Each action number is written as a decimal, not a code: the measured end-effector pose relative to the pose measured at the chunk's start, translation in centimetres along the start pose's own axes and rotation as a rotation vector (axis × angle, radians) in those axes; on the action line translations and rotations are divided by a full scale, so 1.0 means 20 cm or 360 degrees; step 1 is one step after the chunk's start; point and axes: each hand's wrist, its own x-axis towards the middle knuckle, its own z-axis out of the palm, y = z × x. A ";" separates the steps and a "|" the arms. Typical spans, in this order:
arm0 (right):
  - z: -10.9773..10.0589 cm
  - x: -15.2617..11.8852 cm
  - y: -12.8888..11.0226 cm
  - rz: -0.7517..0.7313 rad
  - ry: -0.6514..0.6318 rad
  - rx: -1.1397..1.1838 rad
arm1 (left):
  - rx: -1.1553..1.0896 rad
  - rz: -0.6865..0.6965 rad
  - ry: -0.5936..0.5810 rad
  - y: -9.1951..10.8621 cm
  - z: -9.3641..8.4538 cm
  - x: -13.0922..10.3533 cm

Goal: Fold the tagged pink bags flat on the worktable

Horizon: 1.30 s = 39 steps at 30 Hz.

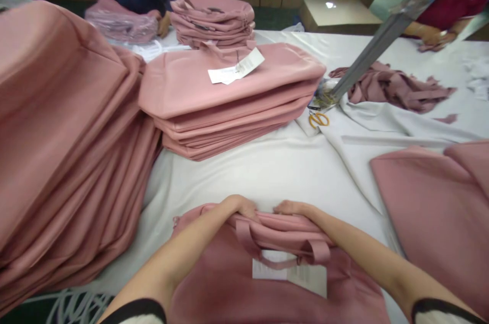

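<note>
A pink bag (pixel 214 273) lies at the near edge of the table in front of me. My left hand (pixel 246 207) is closed over the far side of its top edge, left of the middle. Close beside it, my right hand (pixel 292 208) grips the same edge, its fingers partly hidden behind the material. A short pink handle (pixel 244 235) loops toward me between my forearms. White paper tags (pixel 270 267) hang below the handle on the bag's face.
Stacked pink bags (pixel 229 84) lie ahead; a taller pile (pixel 57 125) stands left, and pink pieces (pixel 431 201) lie right. Yellow-handled scissors (pixel 319 119) lie by a slanted metal post (pixel 370 54). Pink scraps (pixel 401 87) are beyond. Two people work across the table.
</note>
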 end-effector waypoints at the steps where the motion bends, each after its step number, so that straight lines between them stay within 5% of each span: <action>1: -0.06 -0.04 0.05 0.0128 0.0076 0.0027 | 0.0042 -0.0049 0.0068 -0.03 0.01 0.04; 6: -0.23 -0.39 0.22 0.0549 0.0497 0.0056 | 0.0200 -0.0202 0.0607 -0.15 -0.03 0.10; 10: -0.06 -0.62 0.23 0.0647 0.0696 -0.0118 | 0.0234 -0.0250 0.1022 -0.07 -0.02 0.00; 14: 0.16 -0.67 0.31 0.0883 0.1066 -0.0256 | 0.0536 -0.0326 0.1429 -0.09 0.19 -0.08; 17: 0.26 -0.66 0.39 0.0988 0.1251 -0.0256 | 0.0803 -0.0446 0.1593 -0.26 0.34 -0.03; 21: 0.31 -0.62 0.43 0.1043 0.1376 -0.0178 | 0.0860 -0.0545 0.1729 -0.45 0.40 0.10; 25: 0.28 -0.59 0.42 0.1021 0.1439 0.0026 | 0.0897 -0.0538 0.1765 -0.47 0.38 0.16; 28: 0.21 -0.74 0.42 0.1047 0.1556 0.0282 | 0.0935 -0.0503 0.1770 -0.45 0.36 0.12; 31: 0.25 -1.10 0.39 0.1308 0.1758 0.0633 | 0.0769 -0.0354 0.2067 -0.37 0.37 0.03; 34: 0.44 -1.49 0.29 0.1692 0.1736 0.1168 | 0.0402 -0.0034 0.2379 -0.16 0.52 -0.06; 37: 0.67 -1.64 0.17 0.1808 0.1496 0.1786 | 0.0357 0.0574 0.1910 0.16 0.79 -0.05; 39: 0.77 -1.58 0.12 0.1700 0.1416 0.2088 | 0.0520 0.0706 0.1444 0.36 0.95 0.03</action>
